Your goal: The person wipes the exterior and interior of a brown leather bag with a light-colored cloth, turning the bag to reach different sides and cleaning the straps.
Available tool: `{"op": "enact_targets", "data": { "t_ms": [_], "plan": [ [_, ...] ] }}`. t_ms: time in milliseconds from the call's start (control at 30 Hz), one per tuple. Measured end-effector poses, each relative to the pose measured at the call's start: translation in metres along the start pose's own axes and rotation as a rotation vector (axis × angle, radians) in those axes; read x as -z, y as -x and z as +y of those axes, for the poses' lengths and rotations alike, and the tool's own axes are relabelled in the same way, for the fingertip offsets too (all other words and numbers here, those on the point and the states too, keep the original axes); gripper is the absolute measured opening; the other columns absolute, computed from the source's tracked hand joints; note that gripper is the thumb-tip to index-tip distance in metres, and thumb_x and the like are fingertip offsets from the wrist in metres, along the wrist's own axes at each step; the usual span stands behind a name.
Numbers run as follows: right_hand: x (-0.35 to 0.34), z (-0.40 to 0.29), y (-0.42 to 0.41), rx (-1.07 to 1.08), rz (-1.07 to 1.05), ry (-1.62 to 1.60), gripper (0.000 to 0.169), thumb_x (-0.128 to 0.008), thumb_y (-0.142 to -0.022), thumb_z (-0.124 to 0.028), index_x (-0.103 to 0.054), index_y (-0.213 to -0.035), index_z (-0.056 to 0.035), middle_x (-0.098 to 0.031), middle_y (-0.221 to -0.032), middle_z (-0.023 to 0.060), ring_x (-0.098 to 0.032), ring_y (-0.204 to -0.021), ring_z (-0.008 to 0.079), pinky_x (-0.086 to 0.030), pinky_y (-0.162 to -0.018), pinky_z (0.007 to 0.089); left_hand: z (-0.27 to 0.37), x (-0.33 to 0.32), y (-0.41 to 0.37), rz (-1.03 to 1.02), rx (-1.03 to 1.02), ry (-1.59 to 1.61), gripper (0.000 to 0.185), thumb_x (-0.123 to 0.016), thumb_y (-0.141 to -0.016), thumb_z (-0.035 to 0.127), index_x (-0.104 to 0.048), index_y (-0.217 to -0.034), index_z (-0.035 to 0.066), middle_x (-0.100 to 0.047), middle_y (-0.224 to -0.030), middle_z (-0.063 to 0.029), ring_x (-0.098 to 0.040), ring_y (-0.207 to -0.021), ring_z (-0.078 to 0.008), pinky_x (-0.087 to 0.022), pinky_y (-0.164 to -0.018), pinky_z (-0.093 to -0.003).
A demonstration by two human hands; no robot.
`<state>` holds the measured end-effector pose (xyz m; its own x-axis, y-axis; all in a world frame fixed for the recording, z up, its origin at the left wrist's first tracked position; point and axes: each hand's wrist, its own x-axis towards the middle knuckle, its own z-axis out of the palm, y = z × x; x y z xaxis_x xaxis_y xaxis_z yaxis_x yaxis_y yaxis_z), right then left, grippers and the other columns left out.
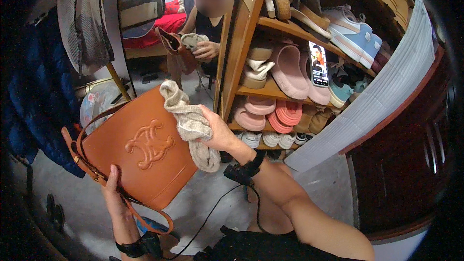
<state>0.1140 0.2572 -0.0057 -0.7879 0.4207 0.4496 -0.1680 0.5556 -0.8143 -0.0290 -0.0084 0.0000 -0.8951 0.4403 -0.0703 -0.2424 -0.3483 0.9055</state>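
Observation:
A tan leather handbag [116, 137] with an embossed emblem is tilted in front of me. My left hand [114, 185] grips its lower left side by the strap, thumb on the front panel. The buckled leather strap [81, 159] hangs along that side and loops below. My right hand [217, 130] holds a crumpled beige cloth [195, 127], which lies against the bag's right edge; the fingers are mostly hidden behind the cloth. Both wrists wear black bands with small devices, and a black cable runs between them.
A mirror [148, 69] ahead reflects a person with the bag. On the right, a wooden shoe rack [246, 43] holds clogs, sneakers and a lit phone [319, 63]. Beside it are a pale curtain [362, 105] and dark door [398, 166]. Dark blue clothing [36, 98] hangs left.

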Motion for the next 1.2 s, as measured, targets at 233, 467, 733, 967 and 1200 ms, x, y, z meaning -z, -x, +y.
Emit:
{"op": "enact_targets", "data": {
  "t_ms": [233,467,733,967,1200],
  "plan": [
    [-0.020,-0.020,0.017,0.067,-0.161,0.199,0.055,-0.076,-0.072,-0.025,-0.053,-0.118,-0.0079,-0.054,-0.111,0.0122,-0.058,-0.103,0.0309,-0.048,-0.087,0.0359,0.007,0.023,-0.011,0.070,-0.009,0.091,0.064,-0.064,-0.087,0.034,-0.039,-0.134,0.000,-0.050,-0.130,-0.0123,-0.050,-0.117,-0.0267,-0.041,-0.100,-0.0400],
    [-0.062,-0.040,0.039,0.381,-0.161,0.450,0.056,-0.067,-0.061,-0.005,-0.056,-0.115,-0.0128,-0.049,-0.121,0.0167,-0.054,-0.104,0.0353,-0.052,-0.079,0.0407,0.003,0.017,-0.013,0.125,-0.058,0.081,0.055,-0.063,-0.089,0.028,-0.043,-0.131,0.000,-0.054,-0.126,-0.0113,-0.054,-0.112,-0.0245,-0.044,-0.096,-0.0382],
    [-0.075,-0.050,0.046,0.604,-0.204,0.410,0.040,-0.060,-0.069,-0.009,-0.059,-0.109,-0.0146,-0.050,-0.122,0.0119,-0.054,-0.104,0.0297,-0.051,-0.077,0.0378,-0.014,0.006,-0.011,0.049,-0.013,0.113,0.046,-0.063,-0.090,0.018,-0.047,-0.128,-0.001,-0.056,-0.124,-0.0106,-0.057,-0.107,-0.0211,-0.046,-0.092,-0.0345],
    [-0.057,-0.037,0.033,0.594,-0.114,0.439,0.035,-0.059,-0.073,-0.011,-0.059,-0.108,-0.0143,-0.051,-0.121,0.0113,-0.053,-0.105,0.0300,-0.050,-0.080,0.0381,-0.009,-0.014,-0.002,0.058,-0.030,-0.057,0.045,-0.065,-0.087,0.016,-0.049,-0.125,-0.002,-0.057,-0.121,-0.0109,-0.059,-0.103,-0.0216,-0.046,-0.090,-0.0322],
    [-0.030,-0.021,0.012,0.351,0.049,0.537,0.042,-0.061,-0.071,-0.004,-0.056,-0.112,-0.0125,-0.049,-0.123,0.0131,-0.052,-0.109,0.0354,-0.050,-0.085,0.0413,-0.007,-0.020,0.004,0.037,-0.059,-0.073,0.051,-0.066,-0.087,0.018,-0.044,-0.129,-0.002,-0.054,-0.125,-0.0119,-0.056,-0.109,-0.0224,-0.044,-0.094,-0.0340]
  ]
}}
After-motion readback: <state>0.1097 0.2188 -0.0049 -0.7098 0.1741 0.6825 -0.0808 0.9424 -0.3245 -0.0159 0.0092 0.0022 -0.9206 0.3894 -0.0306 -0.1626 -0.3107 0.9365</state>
